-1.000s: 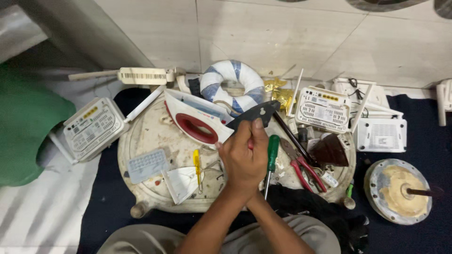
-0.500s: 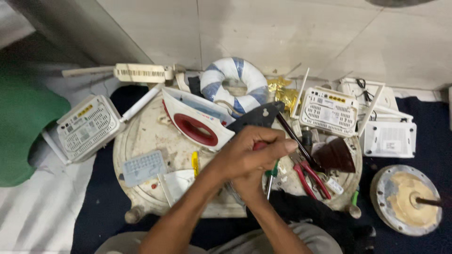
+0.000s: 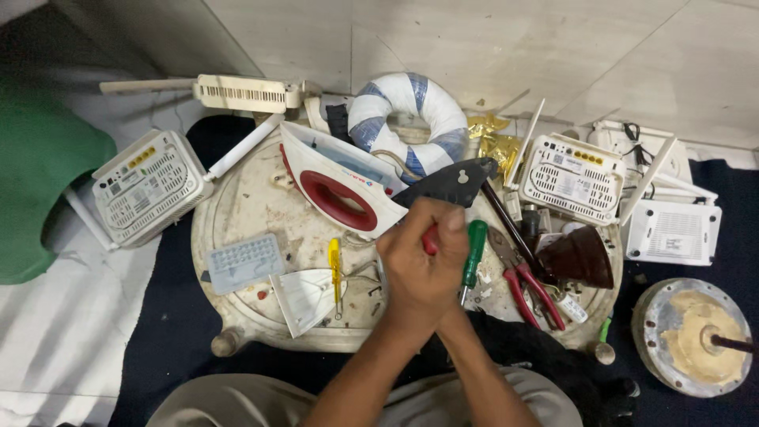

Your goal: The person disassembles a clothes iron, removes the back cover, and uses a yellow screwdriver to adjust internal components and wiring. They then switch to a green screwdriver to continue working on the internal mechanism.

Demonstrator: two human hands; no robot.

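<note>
My left hand [image 3: 423, 265] is closed in a fist over a red-handled tool [image 3: 429, 239], of which only a bit of handle shows. It sits at the tip of a white and red clothes iron [image 3: 340, 190] lying on a worn round table [image 3: 245, 209]. My right hand [image 3: 457, 320] is tucked under the left one, with only its wrist visible. A green-handled screwdriver [image 3: 475, 245] lies just right of my fist. A black plastic cover [image 3: 451, 183] rests just beyond my knuckles.
Red pliers [image 3: 531, 291], a yellow screwdriver [image 3: 335, 265] and a grey keypad piece [image 3: 243, 261] lie on the table. White routers [image 3: 146, 186] [image 3: 571, 175] flank it. A blue-and-white ring [image 3: 411, 111] sits behind, a round metal disc [image 3: 696, 336] at right, green cloth [image 3: 39, 190] at left.
My left hand reached right over the iron's tip half a second ago and has come back to a fist on the red handle. The view has shifted slightly.
</note>
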